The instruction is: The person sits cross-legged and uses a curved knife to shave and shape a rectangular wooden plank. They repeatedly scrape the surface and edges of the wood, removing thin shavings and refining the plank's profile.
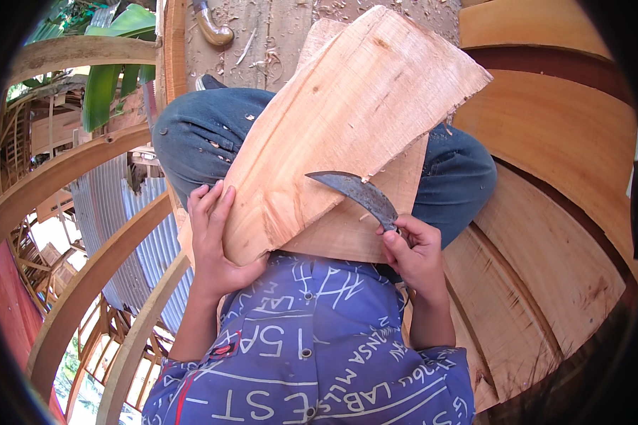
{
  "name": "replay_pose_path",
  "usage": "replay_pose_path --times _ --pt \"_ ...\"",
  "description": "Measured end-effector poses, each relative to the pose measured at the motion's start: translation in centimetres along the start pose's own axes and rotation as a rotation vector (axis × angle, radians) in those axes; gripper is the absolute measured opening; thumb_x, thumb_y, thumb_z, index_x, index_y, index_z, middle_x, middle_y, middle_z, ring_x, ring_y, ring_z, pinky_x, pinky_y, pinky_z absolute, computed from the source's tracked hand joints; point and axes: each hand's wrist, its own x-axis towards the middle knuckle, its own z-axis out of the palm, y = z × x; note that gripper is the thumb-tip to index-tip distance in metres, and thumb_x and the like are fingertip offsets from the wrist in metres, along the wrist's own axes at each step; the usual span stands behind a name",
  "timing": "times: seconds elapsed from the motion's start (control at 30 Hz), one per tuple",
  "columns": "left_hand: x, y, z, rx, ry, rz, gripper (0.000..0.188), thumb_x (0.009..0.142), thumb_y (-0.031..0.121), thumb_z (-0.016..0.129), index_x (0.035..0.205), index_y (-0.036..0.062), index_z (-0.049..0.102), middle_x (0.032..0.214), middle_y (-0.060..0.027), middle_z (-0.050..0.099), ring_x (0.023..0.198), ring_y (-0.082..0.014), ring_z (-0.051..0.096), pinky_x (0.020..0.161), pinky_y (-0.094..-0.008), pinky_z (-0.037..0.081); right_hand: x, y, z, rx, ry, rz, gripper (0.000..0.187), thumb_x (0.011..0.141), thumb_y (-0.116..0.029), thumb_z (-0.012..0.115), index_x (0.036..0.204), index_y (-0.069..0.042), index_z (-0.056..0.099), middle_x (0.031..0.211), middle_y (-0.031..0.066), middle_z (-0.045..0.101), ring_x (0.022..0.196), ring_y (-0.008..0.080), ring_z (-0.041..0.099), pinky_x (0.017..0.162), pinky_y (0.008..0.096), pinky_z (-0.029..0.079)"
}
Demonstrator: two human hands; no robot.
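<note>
A broad, pale wooden board (347, 120) lies slantwise across my lap, its wide end far and to the right. My left hand (223, 234) grips the board's near left corner, fingers along its edge and thumb at the near end. In my right hand (412, 248) is a curved knife (358, 190) with a dark blade, its tip pointing left over the board. A small wood chip sits by the blade's upper edge. Beneath the board, a second flat piece of wood (365, 230) shows across my thighs. The knife's handle is mostly hidden by my fingers.
A brown curved handle (215, 28) lies among shavings on the plank floor (269, 53) at the far left. Plank walling (546, 113) rises close on my right. Wooden railing bars (85, 166) stand on my left, with corrugated metal sheets (152, 234) beyond.
</note>
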Motion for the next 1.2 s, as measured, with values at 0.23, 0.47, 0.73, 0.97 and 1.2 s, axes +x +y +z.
replay_pose_path --times 0.23,0.47,0.73,0.97,1.2 --pt "-0.1 0.0 0.0 0.024 -0.01 -0.005 0.097 0.05 0.022 0.078 0.14 0.0023 0.048 0.138 -0.0207 0.045 0.133 -0.0445 0.035 0.11 -0.0542 0.027 0.1 -1.5 -1.8 0.172 0.302 -0.132 0.012 0.095 -0.013 0.062 0.096 -0.001 0.059 0.06 -0.0032 0.05 0.049 0.002 0.043 0.043 0.02 0.034" --pt "-0.1 0.1 0.1 0.018 -0.006 -0.013 0.096 0.05 0.022 0.077 0.14 0.0028 0.048 0.14 -0.0209 0.044 0.134 -0.0448 0.034 0.111 -0.0546 0.026 0.4 -1.0 -0.2 0.145 -0.148 0.194 0.014 0.096 -0.012 0.062 0.096 0.001 0.061 0.06 -0.0036 0.052 0.049 0.0021 0.045 0.044 0.0191 0.033" --pt "-0.2 0.1 0.1 0.016 -0.012 -0.032 0.096 0.05 0.024 0.077 0.139 0.003 0.048 0.14 -0.0199 0.044 0.134 -0.045 0.034 0.111 -0.0551 0.026 0.5 0.0 -0.7 0.067 0.572 -0.254 0.012 0.097 -0.013 0.059 0.099 -0.002 0.055 0.062 -0.0034 0.05 0.05 0.002 0.044 0.044 0.0192 0.033" --pt "0.1 0.2 0.2 0.016 0.002 -0.013 0.096 0.05 0.024 0.077 0.139 0.0023 0.048 0.139 -0.0197 0.045 0.134 -0.0447 0.035 0.111 -0.0542 0.026 -0.7 -1.4 -1.3 0.105 -0.208 0.112 0.012 0.094 -0.014 0.063 0.095 -0.003 0.059 0.059 -0.0036 0.05 0.048 0.0022 0.042 0.046 0.0216 0.033" --pt "0.2 0.4 -0.2 0.042 -0.036 -0.044 0.097 0.05 0.025 0.077 0.14 0.002 0.048 0.139 -0.0204 0.045 0.135 -0.0446 0.033 0.112 -0.0543 0.024 0.5 0.6 0.3 0.138 0.621 -0.294 0.015 0.097 -0.013 0.061 0.105 -0.003 0.054 0.061 -0.0012 0.049 0.05 0.0029 0.042 0.043 0.0209 0.033"
